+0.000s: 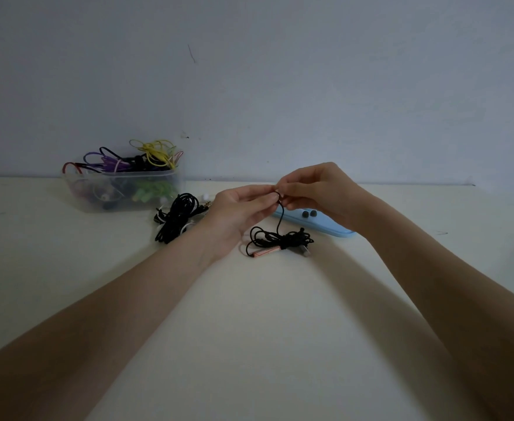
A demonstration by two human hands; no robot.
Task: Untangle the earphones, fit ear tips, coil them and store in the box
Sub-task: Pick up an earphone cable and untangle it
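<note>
A black earphone cable (280, 238) lies bunched on the table, with a pink inline remote at its front. One strand rises from the bunch to my hands. My left hand (243, 208) and my right hand (316, 189) meet above it, and both pinch the earbud end of that strand between fingertips. What sits at the pinch is too small to tell. Two dark ear tips (308, 213) rest on a light blue tray (337, 230) under my right hand.
A clear plastic box (122, 192) at the back left holds several coloured earphone cables. Another tangle of black and white earphones (178, 215) lies between the box and my left hand. A wall rises behind the table.
</note>
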